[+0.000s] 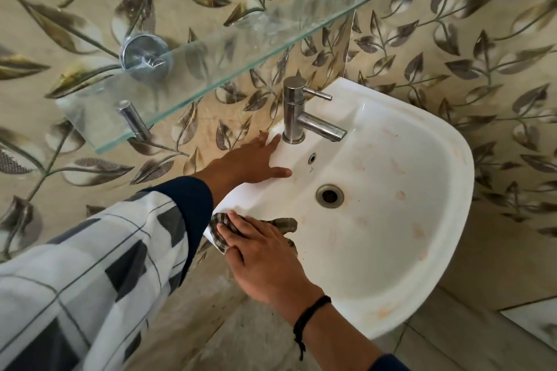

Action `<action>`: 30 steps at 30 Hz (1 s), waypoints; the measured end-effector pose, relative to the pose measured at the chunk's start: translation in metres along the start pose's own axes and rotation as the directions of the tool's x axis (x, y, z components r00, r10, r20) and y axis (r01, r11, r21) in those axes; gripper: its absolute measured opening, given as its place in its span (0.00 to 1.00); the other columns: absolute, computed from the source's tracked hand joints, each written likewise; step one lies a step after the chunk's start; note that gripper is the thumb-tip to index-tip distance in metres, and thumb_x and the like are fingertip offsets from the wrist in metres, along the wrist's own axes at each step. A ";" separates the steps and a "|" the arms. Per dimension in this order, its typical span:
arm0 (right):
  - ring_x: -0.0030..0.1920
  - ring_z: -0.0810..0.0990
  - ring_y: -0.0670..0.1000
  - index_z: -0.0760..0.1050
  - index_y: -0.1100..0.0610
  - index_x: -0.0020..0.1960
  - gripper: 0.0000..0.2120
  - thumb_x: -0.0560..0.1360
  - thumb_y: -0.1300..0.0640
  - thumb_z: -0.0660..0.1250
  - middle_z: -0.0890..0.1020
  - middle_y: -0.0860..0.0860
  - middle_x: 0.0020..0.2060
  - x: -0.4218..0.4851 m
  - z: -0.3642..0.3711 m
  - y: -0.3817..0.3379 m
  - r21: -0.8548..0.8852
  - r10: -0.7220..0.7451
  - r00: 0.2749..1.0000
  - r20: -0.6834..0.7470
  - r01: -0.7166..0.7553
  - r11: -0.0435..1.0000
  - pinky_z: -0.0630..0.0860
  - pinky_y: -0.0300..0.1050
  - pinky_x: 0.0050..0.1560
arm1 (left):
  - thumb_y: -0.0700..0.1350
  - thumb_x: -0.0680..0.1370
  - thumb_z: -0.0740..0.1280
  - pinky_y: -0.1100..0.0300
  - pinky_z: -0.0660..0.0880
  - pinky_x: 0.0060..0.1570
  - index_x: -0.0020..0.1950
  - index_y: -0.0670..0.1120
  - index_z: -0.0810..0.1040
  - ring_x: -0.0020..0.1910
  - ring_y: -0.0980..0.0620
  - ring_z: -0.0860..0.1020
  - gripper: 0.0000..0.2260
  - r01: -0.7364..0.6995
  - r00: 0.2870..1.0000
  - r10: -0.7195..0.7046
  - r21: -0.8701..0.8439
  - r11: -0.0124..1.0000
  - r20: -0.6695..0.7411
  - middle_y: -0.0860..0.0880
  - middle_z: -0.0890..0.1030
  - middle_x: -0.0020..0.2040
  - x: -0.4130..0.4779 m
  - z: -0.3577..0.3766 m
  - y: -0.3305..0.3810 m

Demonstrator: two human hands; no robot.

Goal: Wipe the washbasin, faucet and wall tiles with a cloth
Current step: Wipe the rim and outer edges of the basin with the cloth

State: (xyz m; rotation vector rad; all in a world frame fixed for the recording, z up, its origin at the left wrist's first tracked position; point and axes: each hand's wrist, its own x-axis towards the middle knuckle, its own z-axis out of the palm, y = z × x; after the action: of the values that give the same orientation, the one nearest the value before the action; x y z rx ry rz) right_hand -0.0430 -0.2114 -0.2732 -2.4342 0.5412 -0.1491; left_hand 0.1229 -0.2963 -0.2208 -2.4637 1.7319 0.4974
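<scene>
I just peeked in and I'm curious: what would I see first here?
The big white washbasin, speckled with brownish stains, fills the right side, with a shiny metal faucet at its back. At its left rim the right hand presses a checked cloth flat, while the left hand rests flat beside the faucet. Above, a glass shelf juts from leaf-patterned wall tiles.

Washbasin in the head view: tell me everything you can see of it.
The washbasin is white glazed ceramic, rounded in front, set against leaf-patterned wall tiles. Its bowl shows faint brownish stains, a metal drain and an overflow hole. A steel faucet stands on its back ledge. The left hand lies flat on the rim beside the faucet; the right hand presses a checked cloth onto the near rim.
</scene>
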 end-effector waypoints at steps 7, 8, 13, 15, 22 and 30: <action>0.79 0.52 0.47 0.63 0.43 0.77 0.27 0.80 0.46 0.44 0.53 0.42 0.80 0.007 0.000 0.006 0.036 0.017 0.999 0.032 -0.018 0.999 0.48 0.49 0.79 | 0.72 0.70 0.61 0.49 0.52 0.75 0.79 0.50 0.40 0.78 0.49 0.46 0.49 -0.012 0.999 0.005 0.119 0.993 0.052 0.49 0.40 0.79 0.010 -0.002 -0.002; 0.79 0.53 0.48 0.63 0.43 0.77 0.27 0.80 0.45 0.43 0.54 0.42 0.80 0.008 0.003 0.006 0.030 0.013 1.000 0.019 -0.013 0.999 0.49 0.50 0.79 | 0.72 0.70 0.61 0.50 0.53 0.74 0.79 0.50 0.41 0.78 0.49 0.48 0.49 -0.021 0.999 0.014 0.140 0.990 0.048 0.49 0.41 0.79 0.010 -0.003 -0.001; 0.80 0.44 0.47 0.59 0.45 0.78 0.24 0.83 0.48 0.47 0.51 0.42 0.80 0.002 0.006 -0.002 0.002 0.008 1.000 0.015 -0.008 1.000 0.40 0.51 0.78 | 0.71 0.72 0.59 0.51 0.57 0.72 0.79 0.50 0.42 0.77 0.45 0.54 0.46 -0.051 0.998 0.044 0.197 0.979 0.040 0.46 0.46 0.79 0.016 -0.009 -0.002; 0.80 0.45 0.47 0.58 0.45 0.79 0.24 0.83 0.49 0.49 0.52 0.42 0.80 -0.006 0.000 -0.003 -0.009 -0.006 1.000 0.001 0.006 1.000 0.39 0.50 0.77 | 0.70 0.73 0.59 0.51 0.59 0.71 0.79 0.50 0.42 0.76 0.44 0.57 0.45 -0.053 0.998 0.044 0.211 0.976 0.050 0.46 0.46 0.79 0.018 -0.010 -0.002; 0.80 0.45 0.50 0.60 0.50 0.79 0.24 0.83 0.50 0.50 0.53 0.46 0.80 0.021 0.005 -0.006 -0.067 -0.031 1.000 0.000 0.031 0.997 0.46 0.57 0.79 | 0.68 0.73 0.63 0.53 0.60 0.70 0.79 0.45 0.45 0.75 0.44 0.60 0.47 -0.062 0.998 0.067 0.182 0.981 -0.020 0.45 0.52 0.79 0.011 -0.011 0.000; 0.80 0.49 0.49 0.60 0.48 0.79 0.30 0.79 0.45 0.41 0.55 0.45 0.80 0.006 0.009 -0.007 -0.039 -0.009 0.999 -0.034 0.008 0.999 0.47 0.55 0.79 | 0.69 0.72 0.63 0.53 0.60 0.70 0.79 0.44 0.44 0.75 0.44 0.60 0.48 -0.072 0.996 0.079 0.171 0.983 -0.036 0.44 0.53 0.78 0.013 -0.008 -0.004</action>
State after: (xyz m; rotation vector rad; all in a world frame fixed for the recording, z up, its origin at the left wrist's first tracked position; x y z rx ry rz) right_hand -0.0336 -0.2039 -0.2760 -2.4762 0.5542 -0.1860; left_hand 0.1327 -0.3087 -0.2183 -2.3154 1.8080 0.2912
